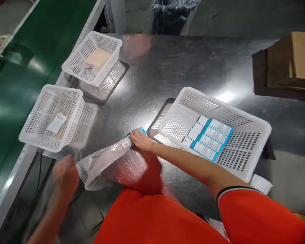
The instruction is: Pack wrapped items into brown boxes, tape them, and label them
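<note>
My right hand (141, 139) is closed over a small blue box (142, 130) on the steel table, and only the box's end shows past my fingers. A strip of clear bubble wrap (101, 162) stretches from that hand toward the lower left, its loose end hanging over the table's edge. Close to that loose end is my left hand (66, 173), smeared by motion, so its fingers cannot be made out. On the right, a large white basket (259, 127) holds several blue-and-white boxes (210, 139) lying in a row.
Two smaller white baskets stand at the left: one (24, 135) with a white packet (57, 122), another (66, 66) with a beige block (98, 58). Beyond them runs a green conveyor belt (40, 64). Cardboard (279, 67) sits at the right; a lined bin (170, 18) is behind the table.
</note>
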Available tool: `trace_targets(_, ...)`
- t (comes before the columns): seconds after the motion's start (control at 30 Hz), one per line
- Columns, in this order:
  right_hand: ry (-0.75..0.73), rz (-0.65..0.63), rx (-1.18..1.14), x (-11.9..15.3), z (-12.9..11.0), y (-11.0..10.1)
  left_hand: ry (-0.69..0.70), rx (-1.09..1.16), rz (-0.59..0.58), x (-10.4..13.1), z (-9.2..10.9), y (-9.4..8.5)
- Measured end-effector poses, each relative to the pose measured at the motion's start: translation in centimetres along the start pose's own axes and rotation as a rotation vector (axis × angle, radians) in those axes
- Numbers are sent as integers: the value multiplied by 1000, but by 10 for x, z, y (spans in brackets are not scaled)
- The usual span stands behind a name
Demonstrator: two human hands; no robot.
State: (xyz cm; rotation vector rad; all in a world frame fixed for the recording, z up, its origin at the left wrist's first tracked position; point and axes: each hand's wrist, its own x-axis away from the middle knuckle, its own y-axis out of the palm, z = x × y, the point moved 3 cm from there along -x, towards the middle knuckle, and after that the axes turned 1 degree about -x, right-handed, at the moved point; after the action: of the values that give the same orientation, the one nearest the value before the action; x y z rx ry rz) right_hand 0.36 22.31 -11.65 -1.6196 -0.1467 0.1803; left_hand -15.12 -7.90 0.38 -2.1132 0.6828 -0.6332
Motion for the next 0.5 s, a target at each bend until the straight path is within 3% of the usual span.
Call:
trace_targets(0.1,4,-1,14,0,0,1,217,439,161,-47,134,-48)
trace_targets(0.13,9,3,19,0,0,1,253,517,162,-61,169,-56)
trace_targets(0.2,27,16,30,0,-1,3,262,608,105,-81,212,-58)
trace_targets(0.27,40,27,45,0,-2,4,251,638,80,-88,225,-48)
trace_targets(0.4,50,34,69,0,-5,5,228,648,104,-84,215,-27)
trace_targets(0.5,57,34,53,0,-6,4,213,657,126,-82,214,-25)
